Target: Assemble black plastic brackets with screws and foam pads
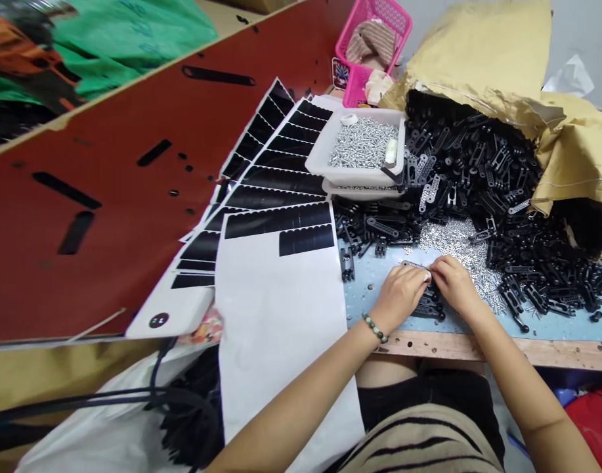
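My left hand (pixel 400 295), with a beaded bracelet on its wrist, is closed with the fingers pinched together. The end of a black perforated plastic arm (pixel 411 264) shows just beyond its fingers, and something white is at a fingertip. My right hand (pixel 451 281) is closed too, its fingertips meeting the left ones; what they pinch is hidden. Several black plastic arms (pixel 429 307) lie on the blue mat just under the hands. A heap of small silvery metal pieces (pixel 453 238) spreads beyond the right hand.
A large pile of black plastic parts (pixel 458 157) spills from a tan paper sack (pixel 482 52). A white tub (pixel 314 157) of screws stands behind the hands. White sheets with black strips (pixel 281 282), a white device (pixel 182 312) and a red board (pixel 133 197) lie left.
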